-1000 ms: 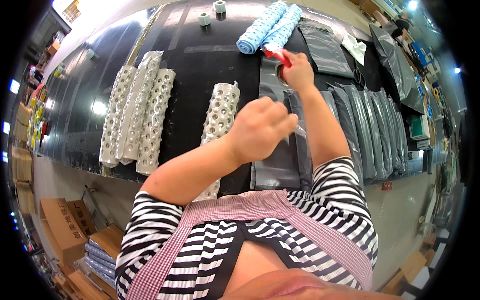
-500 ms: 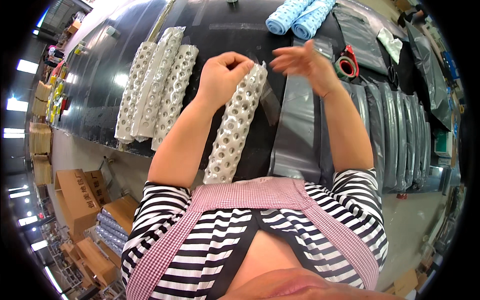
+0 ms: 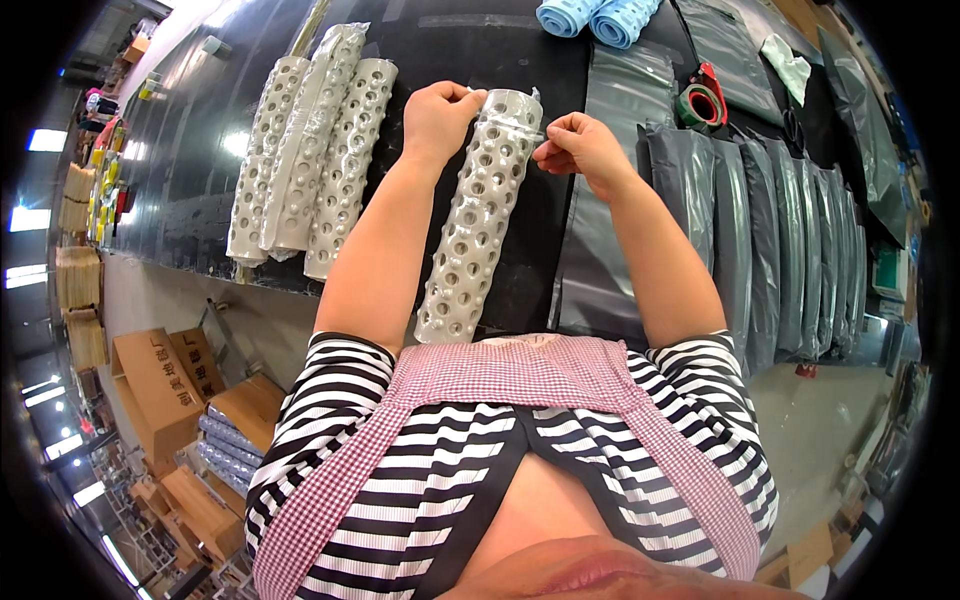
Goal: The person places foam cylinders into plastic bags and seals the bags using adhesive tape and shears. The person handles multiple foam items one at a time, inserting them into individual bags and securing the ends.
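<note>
A pale grey rolled mat (image 3: 470, 215) with round holes lies lengthwise in front of me on the black table, wrapped in clear plastic. Thumb and fingertips of my left hand (image 3: 438, 122) pinch the wrapping at the roll's far left edge. Close to its far right edge is my right hand (image 3: 588, 155), fingers curled and thumb pressed in. A shiny clear strip or fold crosses the roll between the two hands. Whether my right fingertips grip that strip cannot be made out.
Left of my arm lie several wrapped pale rolls (image 3: 335, 165). Blue rolled mats (image 3: 622, 20) sit at the far edge. To the right are a red tape dispenser (image 3: 702, 103), a row of grey plastic bags (image 3: 765, 240) and a white cloth (image 3: 785, 68). Cardboard boxes (image 3: 160, 390) stand on the floor.
My right hand has come down and left to the roll's edge, its spread fingers now curled. My left hand stays at the roll's far end, which now shows more of its top.
</note>
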Tool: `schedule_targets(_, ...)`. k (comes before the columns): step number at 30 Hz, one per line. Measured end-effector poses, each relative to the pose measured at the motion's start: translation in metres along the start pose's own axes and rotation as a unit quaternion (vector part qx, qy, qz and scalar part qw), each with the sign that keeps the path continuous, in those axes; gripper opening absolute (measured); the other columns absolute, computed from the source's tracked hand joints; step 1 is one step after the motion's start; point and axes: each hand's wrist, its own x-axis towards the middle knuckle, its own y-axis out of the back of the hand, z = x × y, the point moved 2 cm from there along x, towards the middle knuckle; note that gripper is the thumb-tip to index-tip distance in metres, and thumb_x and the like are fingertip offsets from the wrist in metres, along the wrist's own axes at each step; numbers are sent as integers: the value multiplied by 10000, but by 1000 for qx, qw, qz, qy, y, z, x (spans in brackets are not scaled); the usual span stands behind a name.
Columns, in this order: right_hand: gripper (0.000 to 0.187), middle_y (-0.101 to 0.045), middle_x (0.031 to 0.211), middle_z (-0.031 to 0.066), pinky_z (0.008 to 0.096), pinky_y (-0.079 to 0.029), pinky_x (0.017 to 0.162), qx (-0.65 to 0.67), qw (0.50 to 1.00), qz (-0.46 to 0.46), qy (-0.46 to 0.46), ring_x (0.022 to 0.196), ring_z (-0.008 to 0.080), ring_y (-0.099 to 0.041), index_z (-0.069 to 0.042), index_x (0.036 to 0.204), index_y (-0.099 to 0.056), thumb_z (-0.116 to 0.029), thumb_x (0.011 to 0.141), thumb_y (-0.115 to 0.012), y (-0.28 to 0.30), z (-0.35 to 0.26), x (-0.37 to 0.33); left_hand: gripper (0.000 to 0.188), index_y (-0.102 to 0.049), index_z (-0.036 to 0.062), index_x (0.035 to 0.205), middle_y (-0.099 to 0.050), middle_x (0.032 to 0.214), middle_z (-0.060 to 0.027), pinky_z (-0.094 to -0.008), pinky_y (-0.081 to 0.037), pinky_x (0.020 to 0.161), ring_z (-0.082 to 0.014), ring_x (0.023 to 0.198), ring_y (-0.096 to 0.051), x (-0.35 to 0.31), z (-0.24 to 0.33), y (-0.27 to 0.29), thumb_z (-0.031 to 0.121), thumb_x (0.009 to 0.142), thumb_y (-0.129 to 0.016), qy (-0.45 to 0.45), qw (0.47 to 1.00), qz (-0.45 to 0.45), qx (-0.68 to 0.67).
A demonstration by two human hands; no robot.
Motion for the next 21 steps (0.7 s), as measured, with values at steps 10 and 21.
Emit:
schedule_targets(10, 370, -709, 893, 177, 312, -565, 635, -111, 980, 141, 91, 667, 197, -700, 100, 1279, -469, -67, 968, -581, -18, 58, 46, 355, -752, 9, 794, -697, 679, -81, -318, -497, 645, -169, 630, -636, 18, -61, -27, 357, 860, -774, 31, 995, 13, 92)
schedule_targets(21, 647, -600, 1318, 308, 504, -448, 1048, -348, 906, 237, 36, 1254, 462, -559, 52, 1466, -374, -234, 948, -635, -30, 44, 30, 313, -682, 53, 1021, -729, 1033, -174, -428, -528, 874, -367, 996, -686, 46, -140, -29, 347, 911, -688, 113, 962, -12, 250)
